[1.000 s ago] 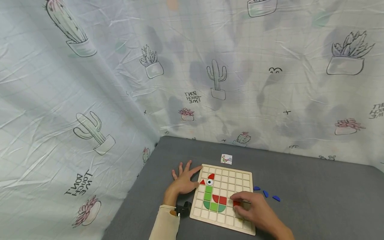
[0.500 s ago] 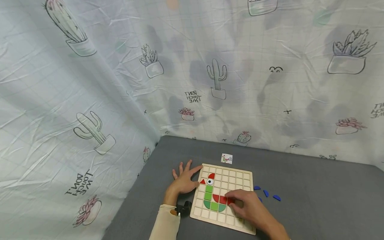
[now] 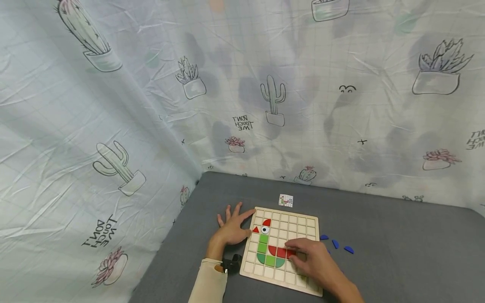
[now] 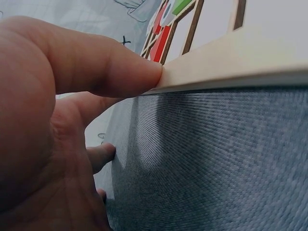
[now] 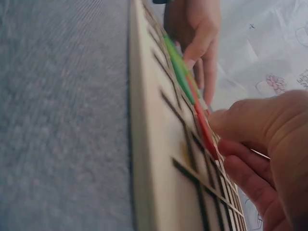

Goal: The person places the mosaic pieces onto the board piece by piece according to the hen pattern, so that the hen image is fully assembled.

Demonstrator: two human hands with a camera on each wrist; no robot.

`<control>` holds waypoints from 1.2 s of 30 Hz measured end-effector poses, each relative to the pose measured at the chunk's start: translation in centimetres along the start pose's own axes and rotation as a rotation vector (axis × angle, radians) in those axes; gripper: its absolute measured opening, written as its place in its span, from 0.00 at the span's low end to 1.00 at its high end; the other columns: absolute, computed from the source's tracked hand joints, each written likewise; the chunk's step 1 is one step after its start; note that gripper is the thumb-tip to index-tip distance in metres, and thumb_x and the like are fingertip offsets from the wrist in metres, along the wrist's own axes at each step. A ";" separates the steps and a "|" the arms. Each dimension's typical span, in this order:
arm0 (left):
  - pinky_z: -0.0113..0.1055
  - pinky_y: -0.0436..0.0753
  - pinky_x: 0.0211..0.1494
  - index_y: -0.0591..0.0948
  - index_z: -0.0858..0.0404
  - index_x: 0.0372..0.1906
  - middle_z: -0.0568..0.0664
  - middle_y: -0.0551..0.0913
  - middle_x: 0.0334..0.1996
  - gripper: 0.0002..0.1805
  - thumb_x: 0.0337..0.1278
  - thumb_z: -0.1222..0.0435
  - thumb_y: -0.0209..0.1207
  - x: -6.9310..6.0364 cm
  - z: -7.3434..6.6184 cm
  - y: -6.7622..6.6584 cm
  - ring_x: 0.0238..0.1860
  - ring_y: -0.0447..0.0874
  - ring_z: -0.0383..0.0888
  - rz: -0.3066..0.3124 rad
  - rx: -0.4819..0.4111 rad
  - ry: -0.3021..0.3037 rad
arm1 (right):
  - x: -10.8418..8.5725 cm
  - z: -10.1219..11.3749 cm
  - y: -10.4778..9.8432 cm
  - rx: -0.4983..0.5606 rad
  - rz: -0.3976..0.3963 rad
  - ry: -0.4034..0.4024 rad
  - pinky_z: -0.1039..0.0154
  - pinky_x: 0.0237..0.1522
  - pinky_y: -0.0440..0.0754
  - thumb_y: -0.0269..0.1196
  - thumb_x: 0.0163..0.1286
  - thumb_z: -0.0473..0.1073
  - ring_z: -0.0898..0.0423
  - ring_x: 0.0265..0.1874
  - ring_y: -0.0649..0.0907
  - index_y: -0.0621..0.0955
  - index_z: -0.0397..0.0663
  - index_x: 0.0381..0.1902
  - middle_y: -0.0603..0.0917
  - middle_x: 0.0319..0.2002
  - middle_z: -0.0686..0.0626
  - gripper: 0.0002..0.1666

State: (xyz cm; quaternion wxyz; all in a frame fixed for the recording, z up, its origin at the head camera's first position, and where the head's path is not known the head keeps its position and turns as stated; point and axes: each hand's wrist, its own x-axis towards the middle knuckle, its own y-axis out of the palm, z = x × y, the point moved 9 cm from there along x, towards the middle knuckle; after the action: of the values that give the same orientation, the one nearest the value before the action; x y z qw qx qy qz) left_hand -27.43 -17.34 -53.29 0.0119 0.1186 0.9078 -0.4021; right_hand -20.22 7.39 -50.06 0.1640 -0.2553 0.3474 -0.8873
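A wooden grid board (image 3: 292,230) lies on the grey table, bearing flat coloured pieces in a bird-like shape. My left hand (image 3: 231,231) has its fingers spread, its thumb and forefinger touching the board's left edge. The left wrist view shows the thumb (image 4: 127,72) against the board's side. With thumb and fingertips, my right hand (image 3: 316,261) pinches a red piece (image 3: 290,253) at the right end of the red row. Its far side is hidden by the fingers. Left of it are a red square (image 3: 281,252), a red quarter-round piece (image 3: 272,250), and green pieces (image 3: 270,261) below.
Several blue half-round pieces (image 3: 335,244) lie on the table right of the board. A small printed picture card (image 3: 286,200) lies behind the board. A cactus-print cloth (image 3: 314,113) hangs behind and to the left of the table (image 3: 390,240).
My right hand has moved left across the board with the red piece, which now sits against the red square. The left hand has stayed at the board's edge.
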 end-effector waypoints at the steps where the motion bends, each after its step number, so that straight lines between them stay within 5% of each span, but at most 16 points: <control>1: 0.81 0.24 0.79 0.75 0.48 0.82 0.63 0.50 0.90 0.41 0.62 0.67 0.66 0.0 0.0 0.0 0.89 0.29 0.73 0.001 -0.001 0.000 | -0.2 -0.1 -0.2 0.011 -0.015 0.005 0.59 0.50 0.93 0.80 0.62 0.32 0.59 0.49 0.92 0.92 0.54 0.52 0.94 0.49 0.59 0.21; 9: 0.82 0.23 0.79 0.75 0.50 0.82 0.64 0.50 0.90 0.41 0.62 0.67 0.66 -0.2 -0.4 -0.1 0.89 0.28 0.74 0.004 -0.011 0.009 | -3.1 -1.1 -2.9 0.058 -0.140 0.080 0.60 0.46 0.92 0.82 0.61 0.37 0.64 0.45 0.92 0.93 0.56 0.52 0.94 0.47 0.61 0.21; 16: 0.82 0.23 0.79 0.74 0.49 0.83 0.63 0.49 0.90 0.41 0.64 0.67 0.66 0.0 -0.1 -0.1 0.89 0.28 0.74 0.006 0.003 0.008 | -6.9 -3.9 -5.4 0.141 -0.191 0.361 0.67 0.48 0.91 0.83 0.61 0.40 0.70 0.48 0.90 0.93 0.59 0.51 0.94 0.48 0.59 0.20; 19: 0.82 0.23 0.79 0.74 0.49 0.83 0.63 0.49 0.90 0.41 0.64 0.67 0.66 0.0 0.0 0.0 0.89 0.28 0.74 0.006 0.010 0.009 | -8.8 -4.9 -6.7 0.117 -0.223 0.424 0.71 0.46 0.90 0.82 0.62 0.41 0.71 0.46 0.90 0.92 0.56 0.52 0.95 0.47 0.57 0.20; 27: 0.82 0.23 0.79 0.74 0.49 0.83 0.63 0.49 0.90 0.40 0.64 0.66 0.66 0.0 0.0 0.1 0.89 0.28 0.74 0.005 0.014 0.010 | -12.3 -6.9 -9.1 0.040 -0.301 0.451 0.81 0.41 0.84 0.82 0.61 0.38 0.74 0.41 0.89 0.92 0.50 0.52 0.95 0.44 0.53 0.20; 36: 0.81 0.24 0.79 0.74 0.48 0.82 0.63 0.49 0.90 0.40 0.64 0.66 0.66 0.1 0.1 0.1 0.89 0.28 0.74 0.000 0.014 0.007 | -11.4 -7.0 -8.1 -0.046 -0.259 0.390 0.80 0.41 0.83 0.85 0.56 0.40 0.74 0.39 0.89 0.93 0.58 0.48 0.94 0.41 0.59 0.21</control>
State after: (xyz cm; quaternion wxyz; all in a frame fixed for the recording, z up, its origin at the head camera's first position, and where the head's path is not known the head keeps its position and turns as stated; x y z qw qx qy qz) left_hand -27.56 -17.33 -53.48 0.0081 0.1200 0.9050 -0.4080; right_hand -15.80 22.12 -52.64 -0.0272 -0.1249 0.3569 -0.9254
